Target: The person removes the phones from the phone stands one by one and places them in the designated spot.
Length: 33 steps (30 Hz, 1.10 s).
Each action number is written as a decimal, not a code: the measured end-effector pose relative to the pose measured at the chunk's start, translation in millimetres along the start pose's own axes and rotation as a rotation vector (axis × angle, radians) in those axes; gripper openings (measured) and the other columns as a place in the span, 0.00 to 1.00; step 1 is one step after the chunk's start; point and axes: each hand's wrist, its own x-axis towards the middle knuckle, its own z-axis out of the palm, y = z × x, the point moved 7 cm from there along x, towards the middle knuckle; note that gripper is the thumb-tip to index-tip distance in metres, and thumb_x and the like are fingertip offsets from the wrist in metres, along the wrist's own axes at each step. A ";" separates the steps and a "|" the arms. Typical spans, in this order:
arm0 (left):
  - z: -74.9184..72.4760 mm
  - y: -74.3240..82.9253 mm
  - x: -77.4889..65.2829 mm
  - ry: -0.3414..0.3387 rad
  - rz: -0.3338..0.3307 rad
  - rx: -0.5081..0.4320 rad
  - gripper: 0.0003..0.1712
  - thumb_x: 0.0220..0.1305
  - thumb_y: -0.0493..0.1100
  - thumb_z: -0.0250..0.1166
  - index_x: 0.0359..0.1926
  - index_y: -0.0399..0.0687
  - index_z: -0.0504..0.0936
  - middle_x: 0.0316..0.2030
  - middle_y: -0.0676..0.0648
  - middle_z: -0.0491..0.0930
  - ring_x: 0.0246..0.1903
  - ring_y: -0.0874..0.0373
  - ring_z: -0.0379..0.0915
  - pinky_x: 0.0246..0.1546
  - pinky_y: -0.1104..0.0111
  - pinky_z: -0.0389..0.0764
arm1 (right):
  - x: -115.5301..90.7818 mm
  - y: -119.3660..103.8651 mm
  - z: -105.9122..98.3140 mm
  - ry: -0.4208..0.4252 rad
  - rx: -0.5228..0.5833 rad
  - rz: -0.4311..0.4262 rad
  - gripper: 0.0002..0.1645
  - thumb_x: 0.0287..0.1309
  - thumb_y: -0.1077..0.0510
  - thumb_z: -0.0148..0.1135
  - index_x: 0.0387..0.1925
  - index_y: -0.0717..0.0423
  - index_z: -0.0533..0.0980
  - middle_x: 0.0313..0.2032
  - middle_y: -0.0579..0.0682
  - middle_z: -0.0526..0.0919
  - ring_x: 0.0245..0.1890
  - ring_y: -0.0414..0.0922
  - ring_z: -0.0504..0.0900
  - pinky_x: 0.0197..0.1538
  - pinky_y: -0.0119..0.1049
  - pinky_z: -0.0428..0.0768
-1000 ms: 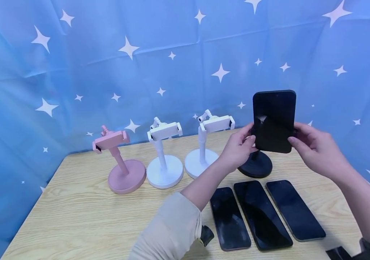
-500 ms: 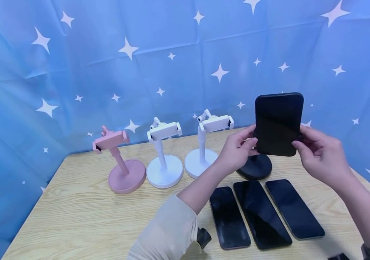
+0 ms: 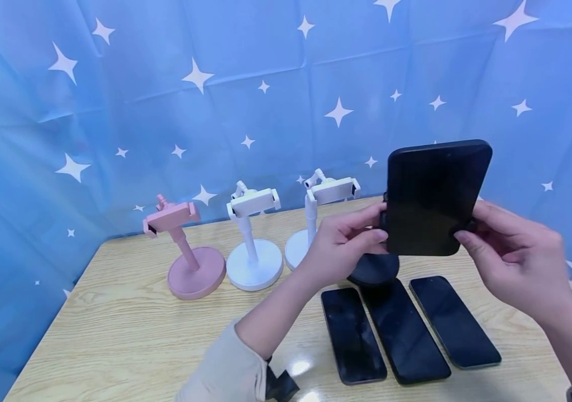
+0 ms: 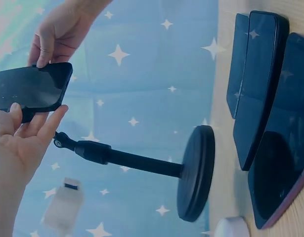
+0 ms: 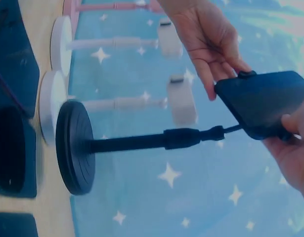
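Note:
A black phone (image 3: 434, 198) is upright in the clamp of a black phone stand (image 4: 142, 163), facing me in the head view. My left hand (image 3: 338, 245) pinches the clamp at the phone's left edge, thumb in front. At the right edge, my right hand (image 3: 522, 259) grips the clamp's other end, its thumb on the front. The stand's round base (image 5: 76, 148) hangs off the table, and in the head view it covers the far end of the middle phone (image 3: 406, 335). The phone hides most of the pole in the head view.
Two more black phones lie on the wooden table (image 3: 130, 335): a left phone (image 3: 353, 335) and a right phone (image 3: 454, 321). A pink stand (image 3: 195, 273), a white stand (image 3: 254, 268) and another white stand (image 3: 311, 218) stand left of my hands. A starry blue curtain (image 3: 246, 111) hangs behind.
Phone and black stand have come nearer to me and look larger. The base has shifted left and toward me, over the middle phone. My hands have moved a little further apart.

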 end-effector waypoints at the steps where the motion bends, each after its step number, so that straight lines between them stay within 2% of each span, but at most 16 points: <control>1: -2.8 2.8 -5.3 0.008 -0.001 0.001 0.23 0.59 0.25 0.53 0.57 0.29 0.67 0.50 0.31 0.72 0.38 0.40 0.77 0.38 0.60 0.79 | -0.5 -2.7 3.0 -0.001 0.056 -0.015 0.26 0.54 0.53 0.60 0.42 0.75 0.76 0.44 0.41 0.80 0.29 0.28 0.76 0.27 0.14 0.69; 5: -14.7 13.4 -27.6 0.039 -0.008 0.033 0.22 0.57 0.24 0.55 0.55 0.27 0.69 0.48 0.30 0.74 0.36 0.39 0.77 0.37 0.58 0.79 | -59.0 106.5 9.1 -0.027 0.362 -0.040 0.25 0.41 0.72 0.67 0.43 0.83 0.71 0.46 0.64 0.78 0.30 0.44 0.81 0.23 0.23 0.73; 7: -20.6 18.1 -38.2 0.049 -0.002 0.040 0.22 0.56 0.23 0.55 0.54 0.25 0.69 0.47 0.28 0.73 0.37 0.38 0.77 0.37 0.58 0.79 | -76.4 137.4 17.5 -0.047 0.508 -0.056 0.29 0.32 0.80 0.66 0.43 0.85 0.69 0.45 0.73 0.74 0.28 0.50 0.79 0.21 0.26 0.72; 8: -24.1 20.5 -43.9 0.056 0.009 0.044 0.22 0.56 0.23 0.55 0.54 0.23 0.68 0.46 0.27 0.73 0.37 0.37 0.77 0.36 0.58 0.79 | -80.9 144.3 23.2 -0.057 0.540 -0.053 0.31 0.29 0.82 0.65 0.44 0.85 0.69 0.44 0.75 0.73 0.25 0.51 0.78 0.19 0.28 0.70; 11: -36.1 27.9 -61.9 0.082 0.063 0.052 0.22 0.54 0.22 0.56 0.53 0.20 0.67 0.42 0.24 0.74 0.36 0.44 0.79 0.33 0.57 0.79 | -41.5 55.0 49.7 -0.089 0.571 -0.077 0.24 0.41 0.78 0.62 0.45 0.82 0.70 0.45 0.70 0.76 0.22 0.44 0.74 0.17 0.26 0.66; 12: -40.2 30.2 -68.1 0.087 0.086 0.046 0.23 0.54 0.23 0.56 0.54 0.23 0.68 0.41 0.23 0.73 0.36 0.47 0.79 0.32 0.56 0.79 | -28.2 25.8 57.4 -0.094 0.562 -0.084 0.22 0.45 0.76 0.61 0.45 0.79 0.71 0.44 0.65 0.77 0.21 0.41 0.73 0.16 0.25 0.65; 14: -48.8 33.6 -80.5 0.105 0.122 0.045 0.25 0.54 0.24 0.58 0.55 0.35 0.72 0.40 0.20 0.72 0.36 0.55 0.80 0.32 0.56 0.79 | -9.6 -16.0 71.1 -0.103 0.535 -0.088 0.20 0.52 0.69 0.60 0.48 0.71 0.74 0.45 0.55 0.80 0.19 0.36 0.69 0.15 0.24 0.62; 16: -56.0 35.9 -90.8 0.116 0.151 0.044 0.26 0.55 0.27 0.60 0.54 0.50 0.75 0.39 0.20 0.72 0.36 0.61 0.79 0.32 0.57 0.79 | -1.6 -36.4 81.6 -0.117 0.497 -0.101 0.19 0.56 0.61 0.57 0.51 0.60 0.75 0.46 0.44 0.80 0.19 0.34 0.67 0.15 0.22 0.60; 18: -61.9 36.7 -99.1 0.121 0.169 0.045 0.26 0.55 0.31 0.61 0.52 0.62 0.76 0.41 0.28 0.76 0.37 0.62 0.79 0.33 0.58 0.79 | 1.0 -44.7 90.9 -0.135 0.488 -0.092 0.20 0.57 0.59 0.56 0.52 0.54 0.75 0.46 0.39 0.78 0.17 0.34 0.64 0.15 0.23 0.59; 19: -64.4 36.7 -102.7 0.126 0.172 0.051 0.25 0.55 0.33 0.62 0.52 0.64 0.76 0.41 0.34 0.78 0.37 0.63 0.79 0.34 0.60 0.79 | 0.6 -45.9 95.1 -0.151 0.499 -0.088 0.20 0.57 0.60 0.56 0.53 0.53 0.74 0.47 0.39 0.78 0.16 0.34 0.64 0.15 0.23 0.59; 23: -70.6 35.5 -113.4 0.123 0.206 0.048 0.24 0.57 0.34 0.60 0.54 0.59 0.75 0.42 0.55 0.80 0.38 0.62 0.79 0.35 0.64 0.79 | -4.2 -44.7 109.6 -0.222 0.551 -0.062 0.22 0.56 0.66 0.55 0.54 0.58 0.73 0.50 0.43 0.77 0.17 0.37 0.66 0.16 0.24 0.62; 26: -72.8 32.7 -118.9 0.117 0.226 0.023 0.25 0.57 0.31 0.59 0.54 0.56 0.74 0.42 0.56 0.80 0.39 0.62 0.78 0.36 0.65 0.79 | -7.8 -42.3 116.8 -0.258 0.564 -0.044 0.23 0.55 0.69 0.55 0.54 0.59 0.72 0.51 0.45 0.76 0.20 0.38 0.68 0.16 0.25 0.64; 33: -76.1 22.5 -126.2 0.143 0.165 -0.012 0.23 0.56 0.37 0.62 0.53 0.59 0.74 0.42 0.55 0.80 0.38 0.63 0.79 0.35 0.66 0.79 | -11.9 -41.6 122.7 -0.292 0.546 -0.017 0.24 0.53 0.72 0.56 0.53 0.59 0.73 0.48 0.44 0.77 0.19 0.37 0.66 0.16 0.25 0.63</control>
